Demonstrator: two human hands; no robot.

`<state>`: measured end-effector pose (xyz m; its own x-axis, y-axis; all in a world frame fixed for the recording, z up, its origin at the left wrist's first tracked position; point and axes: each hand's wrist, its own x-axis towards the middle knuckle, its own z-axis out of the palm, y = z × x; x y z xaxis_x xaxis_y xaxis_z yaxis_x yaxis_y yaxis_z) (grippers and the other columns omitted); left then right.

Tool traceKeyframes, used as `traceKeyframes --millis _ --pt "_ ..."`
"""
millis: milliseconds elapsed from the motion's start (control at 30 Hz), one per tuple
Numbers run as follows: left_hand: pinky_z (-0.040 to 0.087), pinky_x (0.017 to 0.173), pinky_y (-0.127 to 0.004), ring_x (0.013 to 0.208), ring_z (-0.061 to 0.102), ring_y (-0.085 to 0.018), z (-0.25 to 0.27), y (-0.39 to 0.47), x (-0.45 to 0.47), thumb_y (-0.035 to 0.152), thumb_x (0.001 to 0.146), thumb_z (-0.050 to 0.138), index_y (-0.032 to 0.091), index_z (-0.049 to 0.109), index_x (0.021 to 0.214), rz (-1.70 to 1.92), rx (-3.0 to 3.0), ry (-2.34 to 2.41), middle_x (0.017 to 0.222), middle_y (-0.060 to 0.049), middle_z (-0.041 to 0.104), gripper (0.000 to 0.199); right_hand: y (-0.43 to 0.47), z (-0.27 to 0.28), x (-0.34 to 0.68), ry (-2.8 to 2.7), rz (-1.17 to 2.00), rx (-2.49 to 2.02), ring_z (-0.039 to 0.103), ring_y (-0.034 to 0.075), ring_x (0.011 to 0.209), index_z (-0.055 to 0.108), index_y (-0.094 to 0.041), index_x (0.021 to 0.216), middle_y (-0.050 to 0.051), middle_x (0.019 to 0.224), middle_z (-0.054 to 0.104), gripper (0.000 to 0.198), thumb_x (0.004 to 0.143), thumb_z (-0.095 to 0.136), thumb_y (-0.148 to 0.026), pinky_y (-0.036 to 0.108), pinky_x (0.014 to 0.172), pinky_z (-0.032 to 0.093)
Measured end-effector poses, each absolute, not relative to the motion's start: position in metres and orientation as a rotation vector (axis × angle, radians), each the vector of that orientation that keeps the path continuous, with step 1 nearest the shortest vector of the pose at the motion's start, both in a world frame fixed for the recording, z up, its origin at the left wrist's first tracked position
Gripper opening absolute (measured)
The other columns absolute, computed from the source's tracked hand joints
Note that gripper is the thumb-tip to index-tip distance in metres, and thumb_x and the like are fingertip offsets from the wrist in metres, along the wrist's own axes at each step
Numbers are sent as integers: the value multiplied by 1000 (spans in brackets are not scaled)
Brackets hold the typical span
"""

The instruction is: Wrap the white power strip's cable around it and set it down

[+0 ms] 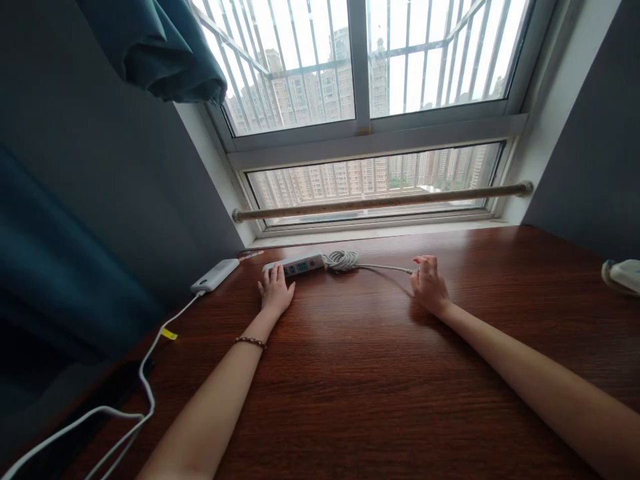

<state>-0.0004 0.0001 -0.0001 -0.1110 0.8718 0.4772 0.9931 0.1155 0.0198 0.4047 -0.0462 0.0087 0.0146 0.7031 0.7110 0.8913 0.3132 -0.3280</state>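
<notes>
A white power strip (303,265) with dark sockets lies toward the back of the brown wooden table. My left hand (275,291) rests at its left end, fingers stretched over the strip's edge and thumb apart. From the strip's right end comes a pale cord, gathered in a coiled bundle (341,261). A straight length of cord (383,267) runs from the bundle to my right hand (429,285). That hand is closed on the cord's end with bent fingers, which hide whatever plug may be there.
At the left edge lies another white power strip (216,275), its white cable (146,380) trailing toward me with a yellow tag (169,334). A white object (625,275) sits at the far right. Behind the table is a window with a metal rail (385,202); a blue curtain (165,53) hangs left.
</notes>
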Motion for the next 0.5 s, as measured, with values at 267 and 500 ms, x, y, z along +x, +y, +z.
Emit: traceKeyframes --millis 267,500 --pt "20 102 -54 132 9 -29 0 1 -3 40 83 39 11 18 138 -490 -1848 -2055 144 -10 16 65 -39 19 407 -1474 -49 -1314 48 22 84 40 -17 96 12 102 41 20 76 36 -18 39 79 43" --pt "19 102 -54 132 9 -28 1 1 -3 40 83 39 13 17 138 -488 -1846 -2075 144 -11 17 65 -42 49 407 -1265 87 -1257 49 20 79 41 -18 94 9 97 45 21 73 37 -21 38 72 45"
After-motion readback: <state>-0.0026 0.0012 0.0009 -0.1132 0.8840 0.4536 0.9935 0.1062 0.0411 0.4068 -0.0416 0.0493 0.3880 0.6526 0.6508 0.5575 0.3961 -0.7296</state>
